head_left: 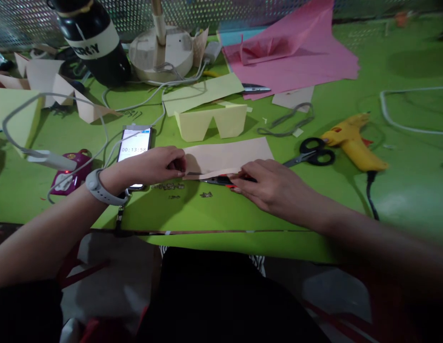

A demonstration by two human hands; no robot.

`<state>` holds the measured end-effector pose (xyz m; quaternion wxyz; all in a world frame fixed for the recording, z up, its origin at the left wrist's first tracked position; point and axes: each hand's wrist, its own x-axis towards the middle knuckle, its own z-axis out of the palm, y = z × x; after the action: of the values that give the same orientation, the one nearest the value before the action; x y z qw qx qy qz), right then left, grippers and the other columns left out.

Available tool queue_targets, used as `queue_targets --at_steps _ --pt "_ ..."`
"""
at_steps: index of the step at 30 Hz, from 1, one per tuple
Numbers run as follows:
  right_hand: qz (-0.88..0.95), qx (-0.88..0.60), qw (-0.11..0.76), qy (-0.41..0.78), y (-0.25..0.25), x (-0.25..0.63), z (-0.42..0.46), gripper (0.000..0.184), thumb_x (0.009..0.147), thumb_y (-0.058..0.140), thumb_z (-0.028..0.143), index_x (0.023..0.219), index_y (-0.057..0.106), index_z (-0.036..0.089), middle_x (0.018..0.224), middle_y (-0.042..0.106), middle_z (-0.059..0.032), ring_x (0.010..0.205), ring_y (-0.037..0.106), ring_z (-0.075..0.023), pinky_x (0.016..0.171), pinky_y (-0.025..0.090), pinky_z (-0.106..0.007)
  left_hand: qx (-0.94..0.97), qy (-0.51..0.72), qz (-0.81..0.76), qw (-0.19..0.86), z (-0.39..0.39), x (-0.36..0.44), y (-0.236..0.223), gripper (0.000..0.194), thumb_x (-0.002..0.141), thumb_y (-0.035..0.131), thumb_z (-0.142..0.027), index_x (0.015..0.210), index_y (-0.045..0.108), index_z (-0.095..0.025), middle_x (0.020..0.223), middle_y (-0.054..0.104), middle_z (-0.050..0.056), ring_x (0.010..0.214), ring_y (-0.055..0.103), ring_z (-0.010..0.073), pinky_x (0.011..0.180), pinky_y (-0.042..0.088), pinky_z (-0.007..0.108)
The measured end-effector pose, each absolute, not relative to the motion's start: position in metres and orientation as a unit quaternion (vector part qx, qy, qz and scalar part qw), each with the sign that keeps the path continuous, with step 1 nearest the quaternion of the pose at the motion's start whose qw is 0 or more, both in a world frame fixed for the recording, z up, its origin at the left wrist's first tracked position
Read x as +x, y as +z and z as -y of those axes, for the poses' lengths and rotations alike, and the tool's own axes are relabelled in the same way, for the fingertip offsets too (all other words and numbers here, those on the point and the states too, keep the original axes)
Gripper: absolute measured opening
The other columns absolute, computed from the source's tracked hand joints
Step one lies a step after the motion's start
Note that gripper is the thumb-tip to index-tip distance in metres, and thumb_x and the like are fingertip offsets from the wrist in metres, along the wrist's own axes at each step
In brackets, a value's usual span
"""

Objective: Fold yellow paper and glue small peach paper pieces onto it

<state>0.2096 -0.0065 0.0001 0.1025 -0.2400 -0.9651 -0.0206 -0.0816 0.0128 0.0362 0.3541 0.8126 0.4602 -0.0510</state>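
A pale peach paper sheet [228,155] lies in front of me, its near edge turned up in a narrow strip. My left hand [159,166] is closed, fingertips pinching the sheet's near left corner. My right hand [269,188] is closed with thumb and fingers on the turned-up strip at the right. A pointed black-and-red tool [221,180] lies beneath the strip, partly hidden by the right fingers; whether they grip it too is unclear. Just behind the sheet stands a folded pale yellow paper piece [210,125] with a V-shaped notch.
Black-handled scissors [316,153] and a yellow glue gun [359,143] lie right. A phone [134,145] showing a timer and a purple power socket [71,172] are left. Behind are a dark bottle [96,43], white lamp base [162,55], cables and pink paper [296,52]. Small metallic bits [206,195] lie near.
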Motion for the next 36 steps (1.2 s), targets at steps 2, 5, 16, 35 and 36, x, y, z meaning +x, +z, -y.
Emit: queue_targets --at_steps 2,5,16,35,36 --pt "0.966 -0.238 0.101 -0.01 -0.001 0.21 0.005 0.03 0.1 0.039 0.024 0.098 0.067 0.015 0.087 0.061 -0.0098 0.079 0.05 -0.0212 0.07 0.034 -0.034 0.81 -0.05 -0.461 0.358 -0.013 -0.082 0.037 0.016 0.083 0.053 -0.024 0.095 0.061 -0.017 0.095 0.064 0.007 0.079 0.059 0.0168 0.068 0.043 0.027" --pt "0.964 -0.243 0.107 0.011 -0.001 0.211 0.005 0.031 0.1 0.039 0.024 0.096 0.068 0.015 0.087 0.061 -0.0099 0.079 0.05 -0.0208 0.07 0.034 -0.034 0.806 -0.052 -0.463 0.364 -0.013 -0.083 0.036 0.016 0.083 0.053 -0.025 0.095 0.061 -0.017 0.094 0.065 0.007 0.078 0.059 0.017 0.068 0.043 0.028" --pt "0.962 -0.242 0.124 0.018 0.0 0.209 0.01 0.028 0.099 0.044 0.027 0.098 0.068 0.014 0.083 0.059 -0.0088 0.072 0.049 -0.0185 0.066 0.033 -0.033 0.805 -0.067 -0.459 0.369 -0.018 -0.081 0.037 0.016 0.08 0.054 -0.026 0.092 0.061 -0.019 0.09 0.066 0.006 0.075 0.059 0.0167 0.064 0.042 0.027" --pt "0.964 -0.234 0.128 0.014 -0.003 0.209 0.007 0.03 0.099 0.043 0.028 0.093 0.07 0.015 0.082 0.06 -0.0089 0.073 0.049 -0.019 0.066 0.036 -0.032 0.785 -0.071 -0.462 0.407 -0.021 -0.08 0.043 0.019 0.078 0.054 -0.021 0.094 0.063 -0.018 0.084 0.067 0.005 0.07 0.06 0.0155 0.06 0.042 0.025" --pt "0.964 -0.233 0.125 0.009 -0.002 0.208 0.007 0.03 0.099 0.043 0.027 0.094 0.07 0.015 0.082 0.06 -0.0087 0.073 0.048 -0.0191 0.067 0.036 -0.032 0.785 -0.071 -0.462 0.407 -0.021 -0.08 0.043 0.019 0.078 0.054 -0.021 0.094 0.063 -0.018 0.084 0.067 0.005 0.071 0.06 0.0156 0.06 0.042 0.025"
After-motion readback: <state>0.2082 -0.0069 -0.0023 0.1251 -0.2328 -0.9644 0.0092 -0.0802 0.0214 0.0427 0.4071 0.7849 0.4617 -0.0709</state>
